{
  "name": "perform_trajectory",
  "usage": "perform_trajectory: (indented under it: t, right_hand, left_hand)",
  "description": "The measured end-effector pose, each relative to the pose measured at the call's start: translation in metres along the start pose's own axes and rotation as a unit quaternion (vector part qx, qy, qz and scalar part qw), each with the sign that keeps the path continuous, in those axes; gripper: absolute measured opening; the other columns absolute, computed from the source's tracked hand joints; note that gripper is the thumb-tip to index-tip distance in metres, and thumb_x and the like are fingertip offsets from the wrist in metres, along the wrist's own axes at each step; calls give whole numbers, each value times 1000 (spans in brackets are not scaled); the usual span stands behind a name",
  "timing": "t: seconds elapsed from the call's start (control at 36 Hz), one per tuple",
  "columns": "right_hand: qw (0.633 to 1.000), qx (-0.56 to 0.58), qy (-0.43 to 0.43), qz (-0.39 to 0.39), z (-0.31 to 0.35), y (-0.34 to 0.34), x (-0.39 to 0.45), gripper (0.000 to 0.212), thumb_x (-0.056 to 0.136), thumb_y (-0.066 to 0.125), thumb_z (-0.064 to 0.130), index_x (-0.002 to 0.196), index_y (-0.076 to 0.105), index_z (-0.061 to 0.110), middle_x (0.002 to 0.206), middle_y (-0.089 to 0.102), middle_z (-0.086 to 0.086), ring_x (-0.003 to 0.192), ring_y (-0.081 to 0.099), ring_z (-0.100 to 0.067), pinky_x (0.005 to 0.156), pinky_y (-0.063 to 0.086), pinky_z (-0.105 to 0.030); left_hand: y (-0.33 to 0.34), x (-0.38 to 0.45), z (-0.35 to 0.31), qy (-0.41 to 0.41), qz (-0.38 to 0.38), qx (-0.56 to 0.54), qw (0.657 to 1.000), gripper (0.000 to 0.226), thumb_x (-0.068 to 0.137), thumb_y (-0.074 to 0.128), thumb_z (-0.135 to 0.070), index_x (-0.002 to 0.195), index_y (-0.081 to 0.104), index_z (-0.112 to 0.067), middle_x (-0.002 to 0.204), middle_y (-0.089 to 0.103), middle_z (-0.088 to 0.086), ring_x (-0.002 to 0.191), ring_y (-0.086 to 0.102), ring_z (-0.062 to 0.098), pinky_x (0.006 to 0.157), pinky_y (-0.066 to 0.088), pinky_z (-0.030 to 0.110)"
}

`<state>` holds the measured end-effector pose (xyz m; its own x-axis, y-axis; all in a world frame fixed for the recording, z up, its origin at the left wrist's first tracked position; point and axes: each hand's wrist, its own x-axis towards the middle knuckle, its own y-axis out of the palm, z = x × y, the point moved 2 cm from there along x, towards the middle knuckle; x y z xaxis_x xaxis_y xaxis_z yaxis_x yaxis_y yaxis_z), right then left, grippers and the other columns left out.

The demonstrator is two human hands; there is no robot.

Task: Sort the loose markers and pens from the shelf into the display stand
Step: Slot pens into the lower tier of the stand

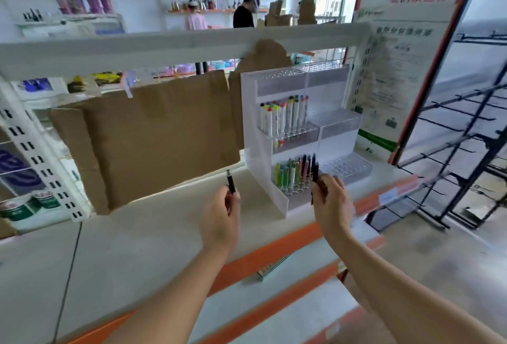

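The left hand [220, 214] is raised over the shelf [153, 236], fingers curled round a black pen [231, 185] that sticks up from the grip, tilted a little to the left. The right hand [330, 201] is at the front of the stand [255, 135], fingers closed on another dark pen [315, 172] held nearly upright, its top level with the pens [295, 172] already standing in the lower left rack. Whether its tip sits in a hole I cannot tell, since the fingers cover it. The stand is white and clear, stepped in tiers, placed at the right end of the shelf. Its middle left tier holds a row of white markers [284, 117] with coloured caps, upright and packed close. The lower right rack [347, 169] shows only its holes. Behind the left hand a sheet of cardboard [153, 135] leans against the shelf back. The shelf edge is orange, and a black wire rack [463, 168] stands off to the right. Two people stand far back in the shop.
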<state>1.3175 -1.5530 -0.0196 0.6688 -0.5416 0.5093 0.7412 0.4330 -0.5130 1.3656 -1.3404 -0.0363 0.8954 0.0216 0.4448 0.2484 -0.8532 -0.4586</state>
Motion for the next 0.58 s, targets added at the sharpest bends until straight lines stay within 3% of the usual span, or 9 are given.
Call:
perform_trajectory:
  t: [0.19,0.33,0.44,0.56,0.58]
  right_hand:
    - [999,13,25,-43,-24,-3,37,13,94,54,10,82,48,12,67,51,2,56,41,-15,51,30,-20]
    - [998,27,35,-44,-37,-2,60,11,93,54,6,86,46,3,64,43,5,60,41,-22,50,30,-31]
    - [998,48,29,-15,-48,7,79,11,92,55,6,86,47,1,69,54,-4,64,52,-27,53,41,-37]
    - [998,65,6,23,-54,16,96,14,95,51,8,85,48,-1,66,52,-3,56,51,-11,48,35,-23]
    - [998,59,-3,39,-56,19,100,13,95,50,9,85,49,0,67,54,-4,57,51,-14,48,34,-24]
  left_hand:
    - [36,26,-5,22,3,-36,999,30,89,38,-42,73,47,-18,67,58,5,63,55,24,61,45,46]
    - [57,36,-5,21,9,-14,1000,22,92,43,-33,77,49,-17,75,58,7,66,57,27,61,46,41]
    - [70,43,-9,17,0,-7,1000,30,89,38,-41,79,52,-17,76,59,4,67,57,25,61,48,41]
    - [84,46,-17,15,-31,15,999,27,91,40,-37,81,54,-15,78,60,2,70,57,23,60,47,38]
    - [88,45,-20,17,-37,19,999,26,93,42,-34,82,54,-14,79,60,3,70,57,23,60,46,37]
